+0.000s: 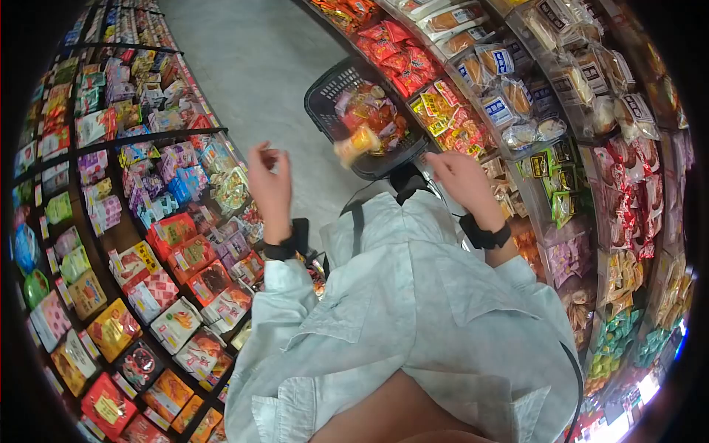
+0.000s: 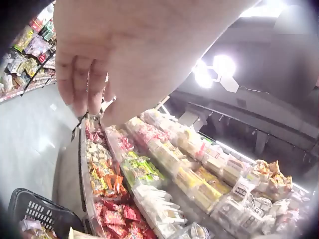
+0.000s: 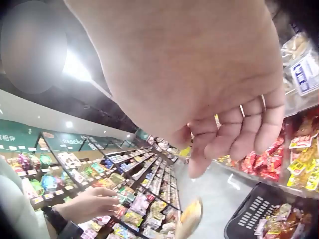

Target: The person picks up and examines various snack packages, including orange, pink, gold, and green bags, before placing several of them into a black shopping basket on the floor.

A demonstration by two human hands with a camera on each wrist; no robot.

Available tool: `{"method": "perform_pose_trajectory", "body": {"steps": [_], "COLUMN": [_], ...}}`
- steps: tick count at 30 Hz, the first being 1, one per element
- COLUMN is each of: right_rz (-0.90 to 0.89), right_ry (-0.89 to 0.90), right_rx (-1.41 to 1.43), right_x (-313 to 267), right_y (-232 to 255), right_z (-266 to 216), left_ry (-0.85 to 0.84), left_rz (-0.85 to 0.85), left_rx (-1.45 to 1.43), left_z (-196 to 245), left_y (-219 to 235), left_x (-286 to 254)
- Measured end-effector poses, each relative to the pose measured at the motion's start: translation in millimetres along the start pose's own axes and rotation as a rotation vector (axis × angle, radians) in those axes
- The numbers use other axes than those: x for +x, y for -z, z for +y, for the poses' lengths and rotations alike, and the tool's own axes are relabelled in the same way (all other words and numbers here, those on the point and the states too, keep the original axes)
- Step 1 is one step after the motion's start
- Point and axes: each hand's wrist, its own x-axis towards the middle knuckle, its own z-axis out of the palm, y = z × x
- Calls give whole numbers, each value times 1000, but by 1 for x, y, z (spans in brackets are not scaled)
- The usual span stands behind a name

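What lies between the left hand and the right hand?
In the head view, from left hand to right hand: grey floor, a blurred yellow packet, part of the black basket.

Grey floor (image 1: 221, 59), smooth, a bit glossy, runs under and ahead of the fingers (image 3: 253, 132). Long multi-tier shelves (image 1: 159, 137) line their left; tiered rack (image 2: 71, 164) slopes up on their right. Above them: dark ceiling (image 2: 249, 40), bright white lights (image 2: 224, 64). White-lettered green band (image 3: 20, 130) over the shelves, well apart from the fingers.
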Motion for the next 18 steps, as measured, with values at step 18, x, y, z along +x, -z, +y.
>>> {"method": "perform_pose_trajectory", "body": {"steps": [18], "right_rz": [136], "right_ry": [9], "right_rx": [43], "right_x": [-9], "right_y": [-86], "right_z": [-55], "left_ry": [-914], "left_rz": [-1111], "left_rx": [-176], "left_z": [60], "left_y": [-75], "left_x": [-23]}}
